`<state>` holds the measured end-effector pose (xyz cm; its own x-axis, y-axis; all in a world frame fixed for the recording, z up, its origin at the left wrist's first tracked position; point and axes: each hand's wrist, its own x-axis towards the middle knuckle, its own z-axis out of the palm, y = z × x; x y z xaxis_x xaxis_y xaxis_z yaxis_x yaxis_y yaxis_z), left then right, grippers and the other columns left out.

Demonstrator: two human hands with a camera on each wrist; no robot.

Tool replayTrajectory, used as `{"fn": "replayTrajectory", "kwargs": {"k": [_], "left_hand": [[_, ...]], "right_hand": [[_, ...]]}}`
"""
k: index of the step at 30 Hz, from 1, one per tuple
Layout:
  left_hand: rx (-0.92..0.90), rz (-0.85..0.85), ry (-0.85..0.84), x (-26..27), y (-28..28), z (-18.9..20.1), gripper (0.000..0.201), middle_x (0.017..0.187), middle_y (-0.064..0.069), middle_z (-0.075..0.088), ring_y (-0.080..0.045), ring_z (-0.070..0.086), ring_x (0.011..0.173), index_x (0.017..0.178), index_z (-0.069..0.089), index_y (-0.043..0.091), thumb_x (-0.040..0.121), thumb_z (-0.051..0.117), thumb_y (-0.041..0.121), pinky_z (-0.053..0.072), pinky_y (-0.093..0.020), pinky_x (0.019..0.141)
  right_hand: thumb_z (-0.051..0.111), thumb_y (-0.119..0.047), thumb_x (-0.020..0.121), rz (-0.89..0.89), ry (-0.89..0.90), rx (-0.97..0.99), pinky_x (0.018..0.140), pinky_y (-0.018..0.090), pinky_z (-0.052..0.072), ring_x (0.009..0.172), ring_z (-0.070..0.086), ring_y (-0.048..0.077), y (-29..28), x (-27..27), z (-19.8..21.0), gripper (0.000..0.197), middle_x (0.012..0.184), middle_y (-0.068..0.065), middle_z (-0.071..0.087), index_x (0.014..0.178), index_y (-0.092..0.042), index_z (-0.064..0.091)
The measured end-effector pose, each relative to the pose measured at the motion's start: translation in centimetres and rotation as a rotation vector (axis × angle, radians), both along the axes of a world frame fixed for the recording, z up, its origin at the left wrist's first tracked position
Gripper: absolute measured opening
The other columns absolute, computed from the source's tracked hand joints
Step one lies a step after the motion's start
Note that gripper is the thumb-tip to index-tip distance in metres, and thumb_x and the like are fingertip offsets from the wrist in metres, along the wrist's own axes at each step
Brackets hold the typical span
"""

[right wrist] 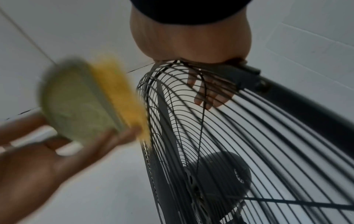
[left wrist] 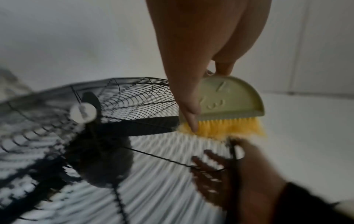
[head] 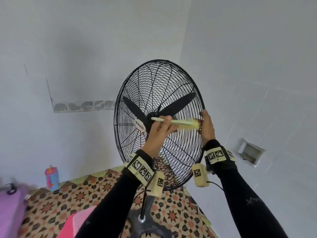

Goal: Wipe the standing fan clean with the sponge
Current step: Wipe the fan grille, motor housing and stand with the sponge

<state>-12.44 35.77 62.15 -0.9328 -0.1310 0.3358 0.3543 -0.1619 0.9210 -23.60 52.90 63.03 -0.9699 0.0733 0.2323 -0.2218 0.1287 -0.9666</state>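
A black standing fan with a wire cage and a white hub badge faces me in a room corner. My left hand grips a pale green hand brush, and its yellow bristles lie against the front grille near the right rim. No sponge is in view. My right hand grips the cage rim on the right, with its fingers curled behind the wires. In the right wrist view the brush is blurred. The motor housing sits behind the grille.
The fan's pole and dark base stand on a patterned floor. A blue and pink bottle stands at the left by the wall. A purple object sits at lower left. White walls close in behind, and there is a recess at the right.
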Motion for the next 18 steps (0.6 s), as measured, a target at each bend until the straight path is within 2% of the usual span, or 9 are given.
{"fn": "replayTrajectory", "kwargs": {"k": [2, 4, 7, 9, 11, 14, 16, 18], "left_hand": [[0.011, -0.059, 0.021, 0.2, 0.7, 0.6, 0.025, 0.128, -0.005, 0.067, -0.02, 0.07, 0.117, 0.117, 0.056, 0.01, 0.109, 0.046, 0.031, 0.051, -0.035, 0.109], [0.024, -0.024, 0.033, 0.0, -0.3, 0.7, 0.024, 0.123, -0.003, 0.068, -0.02, 0.071, 0.115, 0.114, 0.058, 0.011, 0.11, 0.046, 0.032, 0.05, -0.039, 0.11], [-0.046, 0.094, -0.01, -1.4, -3.3, -1.2, 0.034, 0.122, -0.011, 0.068, -0.025, 0.068, 0.118, 0.112, 0.06, 0.009, 0.108, 0.047, 0.04, 0.051, -0.039, 0.109], [0.058, 0.134, -0.074, -1.9, -4.9, -2.3, 0.031, 0.125, -0.014, 0.066, -0.032, 0.065, 0.124, 0.114, 0.057, 0.007, 0.109, 0.045, 0.034, 0.054, -0.035, 0.105], [0.128, 0.179, -0.101, -2.2, -5.6, -2.5, 0.031, 0.128, -0.015, 0.063, -0.035, 0.063, 0.126, 0.117, 0.056, 0.006, 0.11, 0.045, 0.033, 0.054, -0.036, 0.104], [0.011, 0.167, -0.071, -1.5, -4.1, -1.6, 0.036, 0.123, -0.011, 0.068, -0.029, 0.068, 0.12, 0.114, 0.057, 0.004, 0.108, 0.046, 0.038, 0.052, -0.043, 0.109], [-0.053, 0.06, -0.041, -0.2, -1.7, -0.5, 0.029, 0.115, 0.0, 0.07, -0.022, 0.07, 0.115, 0.111, 0.057, 0.005, 0.109, 0.044, 0.032, 0.053, -0.036, 0.106], [-0.09, -0.06, -0.015, 1.0, 0.3, 0.4, 0.023, 0.115, 0.004, 0.068, -0.019, 0.071, 0.114, 0.108, 0.055, 0.007, 0.11, 0.042, 0.026, 0.053, -0.025, 0.1]], "right_hand": [[0.034, -0.1, 0.065, 0.058, -0.036, -0.005, 0.113, 0.055, 0.036, 0.117, 0.06, 0.028, 0.2, -0.5, -0.2, 0.096, 0.121, 0.006, 0.069, 0.13, -0.032, 0.053], [0.035, -0.1, 0.065, 0.082, -0.062, -0.018, 0.114, 0.056, 0.035, 0.122, 0.057, 0.028, 0.5, -0.4, -0.5, 0.101, 0.128, 0.006, 0.065, 0.137, -0.032, 0.051], [0.038, -0.096, 0.071, 0.095, -0.135, -0.063, 0.112, 0.057, 0.04, 0.122, 0.06, 0.027, 1.1, -1.0, -1.8, 0.088, 0.129, 0.001, 0.066, 0.135, -0.037, 0.053], [0.042, -0.1, 0.067, 0.1, -0.157, -0.083, 0.111, 0.056, 0.041, 0.12, 0.062, 0.026, 1.5, -3.2, -3.3, 0.087, 0.127, -0.003, 0.068, 0.13, -0.042, 0.057], [0.042, -0.101, 0.066, 0.095, -0.127, -0.091, 0.111, 0.055, 0.041, 0.118, 0.063, 0.024, 1.5, -4.6, -4.2, 0.085, 0.125, -0.006, 0.069, 0.128, -0.045, 0.059], [0.037, -0.099, 0.069, 0.04, -0.12, -0.075, 0.11, 0.054, 0.041, 0.117, 0.062, 0.024, 0.6, -2.0, -2.6, 0.084, 0.124, -0.005, 0.068, 0.128, -0.043, 0.058], [0.035, -0.095, 0.071, 0.028, -0.103, -0.08, 0.111, 0.053, 0.04, 0.118, 0.06, 0.026, 0.5, -0.4, -1.6, 0.087, 0.128, 0.0, 0.066, 0.132, -0.037, 0.056], [0.036, -0.095, 0.07, 0.059, -0.071, -0.089, 0.114, 0.052, 0.036, 0.125, 0.056, 0.028, 0.6, 0.5, -0.9, 0.096, 0.138, 0.007, 0.059, 0.14, -0.032, 0.051]]}}
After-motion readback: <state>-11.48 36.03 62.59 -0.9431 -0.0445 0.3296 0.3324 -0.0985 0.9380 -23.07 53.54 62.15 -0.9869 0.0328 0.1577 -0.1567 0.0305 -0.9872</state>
